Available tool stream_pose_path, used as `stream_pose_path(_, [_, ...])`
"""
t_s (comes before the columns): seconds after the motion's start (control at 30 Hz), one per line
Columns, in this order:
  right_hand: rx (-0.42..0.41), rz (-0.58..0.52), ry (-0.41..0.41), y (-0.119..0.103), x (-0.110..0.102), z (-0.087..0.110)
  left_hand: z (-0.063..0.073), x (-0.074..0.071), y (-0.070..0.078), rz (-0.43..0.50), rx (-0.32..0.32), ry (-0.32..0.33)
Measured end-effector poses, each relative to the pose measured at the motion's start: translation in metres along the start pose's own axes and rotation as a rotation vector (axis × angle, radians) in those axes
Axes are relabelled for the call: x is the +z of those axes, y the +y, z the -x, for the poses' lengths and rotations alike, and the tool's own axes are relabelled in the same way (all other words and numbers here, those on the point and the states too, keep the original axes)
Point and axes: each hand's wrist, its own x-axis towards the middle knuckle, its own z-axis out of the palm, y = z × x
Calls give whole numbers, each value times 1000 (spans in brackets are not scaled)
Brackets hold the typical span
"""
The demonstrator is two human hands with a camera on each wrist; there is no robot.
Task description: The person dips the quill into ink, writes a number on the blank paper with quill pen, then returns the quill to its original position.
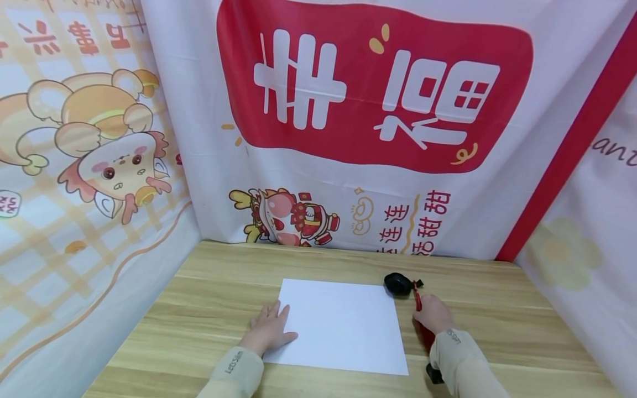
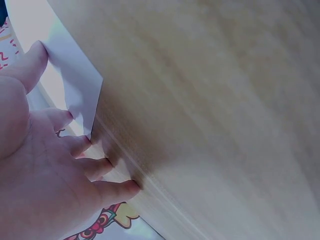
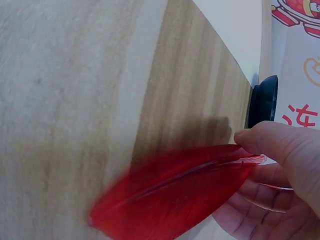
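Note:
A white sheet of paper (image 1: pixel 343 326) lies on the wooden table. My left hand (image 1: pixel 269 329) rests spread over its left edge, thumb and fingertips on the paper and the wood beside it. My right hand (image 1: pixel 434 314) pinches a red feather pen (image 3: pixel 175 192) near its narrow end, thumb on one side and fingers on the other. The vane (image 1: pixel 424 336) points back under the wrist, and a thin red shaft (image 1: pixel 417 298) shows ahead of the hand. Just beyond the shaft, a round black dish-like object (image 1: pixel 398 284) sits at the paper's upper right corner.
A small black object (image 1: pixel 434 374) lies by the right sleeve, partly covered by it. Printed cloths hang around the table (image 1: pixel 224 276): a white and red one (image 1: pixel 373 83) at the back, a checked one (image 1: pixel 74 138) on the left and another (image 1: pixel 587 232) on the right.

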Motion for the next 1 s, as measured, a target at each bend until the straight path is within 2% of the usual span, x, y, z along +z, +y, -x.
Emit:
stream_pose_path(0.17, [60,-55,-40,0,-6,0,0,1,0,-3,5,4])
stream_pose_path(0.53, [131,-183,-63,-6,-20,7,3,-1,2,13,8,3])
stream_pose_path(0.73, [141,-245,-73,-9,-21,7,3,-1,1,9,13,12])
stream_pose_path(1.0, [100,-265,-45,-8,-21,8,2,0,0,8,11,8])
